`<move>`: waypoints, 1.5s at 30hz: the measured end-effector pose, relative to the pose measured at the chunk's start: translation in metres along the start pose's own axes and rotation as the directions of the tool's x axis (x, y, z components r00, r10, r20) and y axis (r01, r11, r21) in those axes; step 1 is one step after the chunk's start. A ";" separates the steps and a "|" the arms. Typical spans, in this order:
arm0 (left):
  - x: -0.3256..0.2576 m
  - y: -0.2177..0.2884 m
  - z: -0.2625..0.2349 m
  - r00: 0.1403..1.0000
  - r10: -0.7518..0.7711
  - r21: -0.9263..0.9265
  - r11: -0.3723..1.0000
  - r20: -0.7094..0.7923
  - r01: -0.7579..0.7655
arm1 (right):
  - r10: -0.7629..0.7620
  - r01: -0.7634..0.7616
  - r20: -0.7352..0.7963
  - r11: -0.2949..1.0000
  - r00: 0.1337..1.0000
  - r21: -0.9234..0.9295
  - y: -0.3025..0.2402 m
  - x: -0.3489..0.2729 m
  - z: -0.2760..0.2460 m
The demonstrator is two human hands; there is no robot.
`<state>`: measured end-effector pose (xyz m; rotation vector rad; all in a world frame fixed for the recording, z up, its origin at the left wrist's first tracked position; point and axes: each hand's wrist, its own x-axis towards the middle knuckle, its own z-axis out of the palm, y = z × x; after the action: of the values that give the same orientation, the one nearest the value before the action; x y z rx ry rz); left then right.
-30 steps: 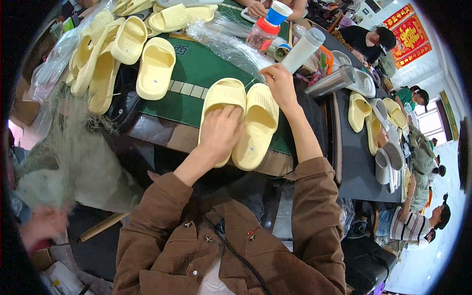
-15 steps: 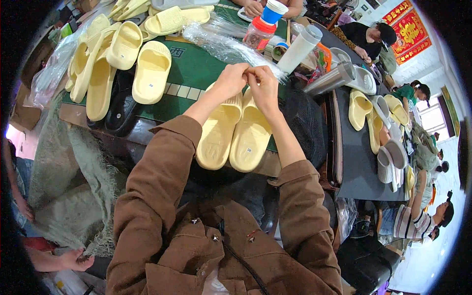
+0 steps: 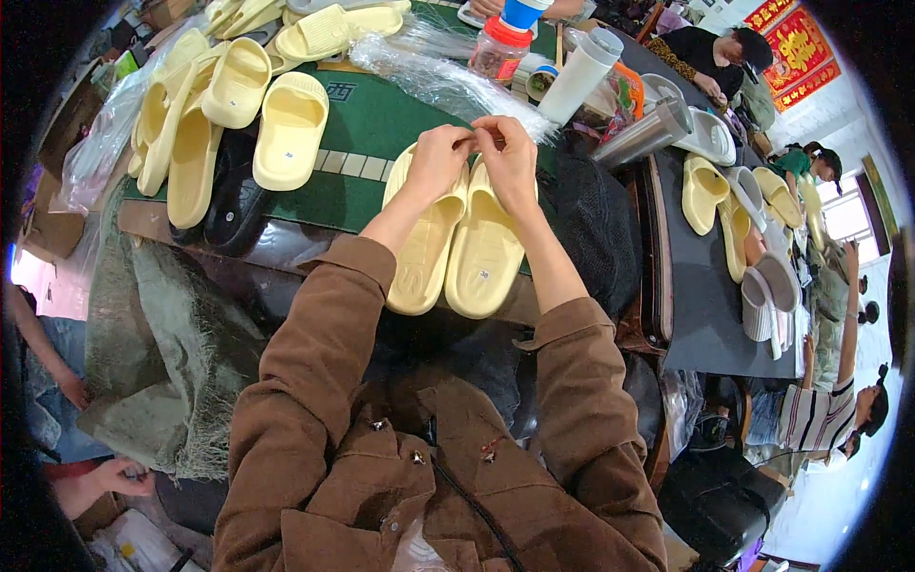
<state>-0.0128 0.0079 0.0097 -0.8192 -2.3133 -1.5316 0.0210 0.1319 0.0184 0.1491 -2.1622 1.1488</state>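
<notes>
Both hands [image 3: 440, 167] [image 3: 509, 167] pinch, contents unclear, over yellow slippers [image 3: 419, 257] [image 3: 486, 253] on the green-topped table [image 3: 381, 119] in a crowded room [image 3: 799, 133].

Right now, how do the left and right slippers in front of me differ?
The right slipper shows a small white label near its heel; the left slipper shows none. Your left hand partly hides the left slipper, your right hand the right slipper. Both are pale yellow, heels toward you.
</notes>
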 end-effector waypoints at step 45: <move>-0.007 0.002 0.002 0.956 -0.123 -0.176 0.981 -0.266 0.078 | 0.216 -0.223 0.055 0.953 0.975 0.206 -0.003 -0.003 0.001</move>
<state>-0.0055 0.0080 0.0068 -0.4902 -2.0769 -1.7722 0.0242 0.1286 0.0184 0.0196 -2.1196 1.5133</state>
